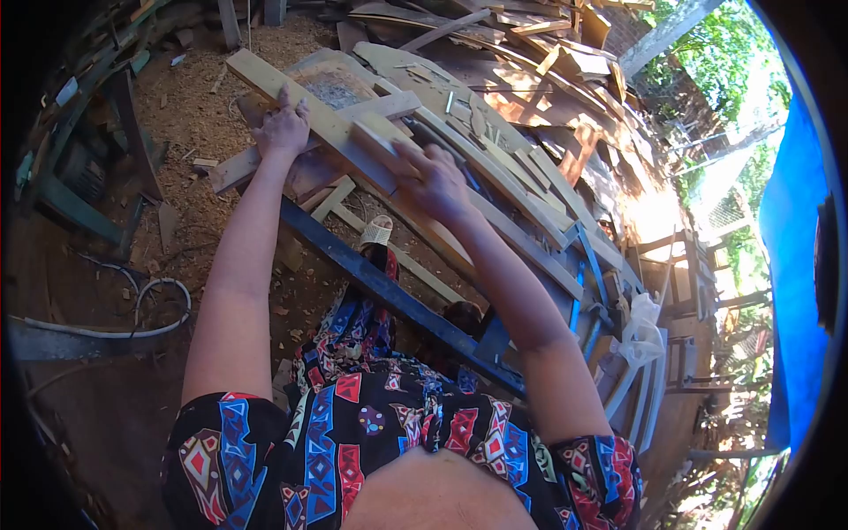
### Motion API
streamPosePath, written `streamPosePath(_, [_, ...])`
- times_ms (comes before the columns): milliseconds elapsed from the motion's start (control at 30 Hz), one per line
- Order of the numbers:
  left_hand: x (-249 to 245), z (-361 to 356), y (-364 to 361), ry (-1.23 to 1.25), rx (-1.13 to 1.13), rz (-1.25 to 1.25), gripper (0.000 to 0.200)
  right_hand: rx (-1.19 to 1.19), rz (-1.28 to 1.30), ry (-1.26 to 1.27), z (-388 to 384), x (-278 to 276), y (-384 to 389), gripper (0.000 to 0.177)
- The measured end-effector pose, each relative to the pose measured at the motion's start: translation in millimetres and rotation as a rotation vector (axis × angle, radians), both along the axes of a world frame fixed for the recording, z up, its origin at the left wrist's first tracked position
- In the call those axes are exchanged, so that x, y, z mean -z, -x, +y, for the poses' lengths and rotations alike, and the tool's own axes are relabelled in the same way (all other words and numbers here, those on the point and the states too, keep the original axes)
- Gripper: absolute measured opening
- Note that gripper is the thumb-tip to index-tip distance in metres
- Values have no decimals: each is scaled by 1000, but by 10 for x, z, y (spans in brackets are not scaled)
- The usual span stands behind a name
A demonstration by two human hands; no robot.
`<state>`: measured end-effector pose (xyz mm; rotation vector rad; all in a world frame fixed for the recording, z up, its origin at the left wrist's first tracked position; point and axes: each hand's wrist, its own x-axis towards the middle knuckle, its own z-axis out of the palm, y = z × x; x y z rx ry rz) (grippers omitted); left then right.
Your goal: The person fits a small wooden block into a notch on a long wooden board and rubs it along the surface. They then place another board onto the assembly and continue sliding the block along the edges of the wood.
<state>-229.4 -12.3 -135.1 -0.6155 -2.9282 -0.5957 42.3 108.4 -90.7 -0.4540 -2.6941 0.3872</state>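
A long, pale wooden plank (331, 128) lies slantwise across the work area. My left hand (283, 131) rests over its near edge toward the far end, index finger stretched along the wood and thumb apart. Beside the plank, my right hand (435, 181) is closed over a shorter-looking wooden piece (374, 141), whose pale end sticks out past my fingers. That hand is slightly blurred, and my wrist and forearm hide what lies beneath. A crosswise wooden strip (386, 105) passes under the plank near my left hand.
Several more planks (521, 208) lie to the right. A dark metal beam (380, 287) runs between my body and the wood, with my sandalled foot (377, 231) beyond it. Scrap boards (530, 75) pile up behind. A white plastic bag (642, 331) hangs at right; sawdust (199, 97) covers the ground.
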Motion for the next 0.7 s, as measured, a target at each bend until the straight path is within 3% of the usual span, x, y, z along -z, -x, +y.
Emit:
streamPosePath(67, [-35,-27,-10,20,4,-41,64,-2,1,-51,-116,-3,226,52])
streamPosePath(200, [-23,-6,10,24,8,-74,64,-48,75,-83,-7,35,-145,51])
streamPosePath(533, [40,1,56,3,11,-49,63,345,-115,240,378,168,-3109,54])
streamPosePath(700, [33,15,68,8,4,-51,63,371,-91,227,270,187,-3058,56])
